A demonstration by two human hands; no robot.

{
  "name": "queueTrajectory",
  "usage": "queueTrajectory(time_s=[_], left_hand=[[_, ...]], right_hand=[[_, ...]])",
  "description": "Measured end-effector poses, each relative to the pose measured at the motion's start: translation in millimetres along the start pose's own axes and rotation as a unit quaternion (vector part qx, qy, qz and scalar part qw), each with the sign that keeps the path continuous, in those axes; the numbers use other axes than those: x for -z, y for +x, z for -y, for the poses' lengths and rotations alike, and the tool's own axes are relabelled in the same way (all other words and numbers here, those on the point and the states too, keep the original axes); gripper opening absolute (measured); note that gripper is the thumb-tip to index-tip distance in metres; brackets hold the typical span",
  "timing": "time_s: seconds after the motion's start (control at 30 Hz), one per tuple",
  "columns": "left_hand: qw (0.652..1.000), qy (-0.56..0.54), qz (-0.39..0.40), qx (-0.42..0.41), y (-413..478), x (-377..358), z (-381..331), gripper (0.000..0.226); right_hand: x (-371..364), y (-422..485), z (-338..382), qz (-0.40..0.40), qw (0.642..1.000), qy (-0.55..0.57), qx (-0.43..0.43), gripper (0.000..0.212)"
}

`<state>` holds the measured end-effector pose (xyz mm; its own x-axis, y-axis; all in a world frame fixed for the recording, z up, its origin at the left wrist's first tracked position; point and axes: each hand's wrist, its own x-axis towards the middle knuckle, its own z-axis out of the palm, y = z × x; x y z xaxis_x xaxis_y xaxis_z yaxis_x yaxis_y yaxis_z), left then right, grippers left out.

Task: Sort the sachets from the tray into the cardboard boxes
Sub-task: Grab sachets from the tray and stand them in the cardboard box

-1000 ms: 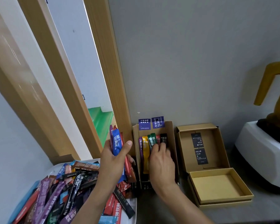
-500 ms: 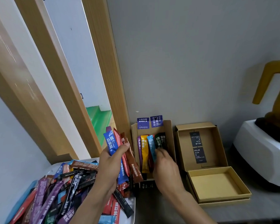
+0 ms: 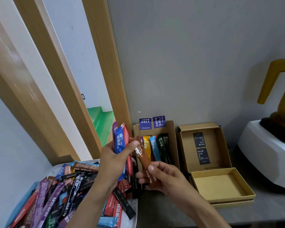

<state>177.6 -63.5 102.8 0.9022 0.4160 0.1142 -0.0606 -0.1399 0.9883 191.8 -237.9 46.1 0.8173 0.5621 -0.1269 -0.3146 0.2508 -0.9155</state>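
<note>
The right hand (image 3: 161, 176) pinches the lower end of a brown sachet (image 3: 142, 157) between thumb and fingers. The upper end of this sachet lies under the thumb of the left hand (image 3: 115, 163), which is closed around a small bundle (image 3: 121, 142) of purple, blue and red sachets. The brown one is thus held by both hands, just in front of the narrow box (image 3: 170, 142).

To do this step well, I think the left thumb should loosen first, so the brown sachet slides out without pulling the others. Then it should go upright into the row (image 3: 155, 148) in the box, beside the yellow one.

On the brown sachet I can read "15g"; the other print is too blurred. Two purple labels on the box flap carry Chinese characters and "COFFEE". The open square box (image 3: 204, 162) shows "HELLO JILIN X". Many sachets remain in the tray (image 3: 133, 216).
</note>
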Motion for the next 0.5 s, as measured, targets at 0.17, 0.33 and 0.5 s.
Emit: queueTrajectory(time_s=[0.17, 0.33, 0.5], left_hand=[[0.998, 0.05, 0.009, -0.027, -3, -5, 7, 0.017], [0.999, 0.029, -0.033, -0.031, -1, -2, 6, 0.021], [0.996, -0.003, -0.084, -0.01, -1, 2, 5, 0.022]], right_hand=[[-8, 3, -7, -0.109, 0.959, -0.248, 0.089, 0.028], [-9, 13, -12, -0.284, 0.773, -0.548, 0.149, 0.027], [-6, 49, -23, -0.259, 0.716, -0.632, 0.142, 0.043]])
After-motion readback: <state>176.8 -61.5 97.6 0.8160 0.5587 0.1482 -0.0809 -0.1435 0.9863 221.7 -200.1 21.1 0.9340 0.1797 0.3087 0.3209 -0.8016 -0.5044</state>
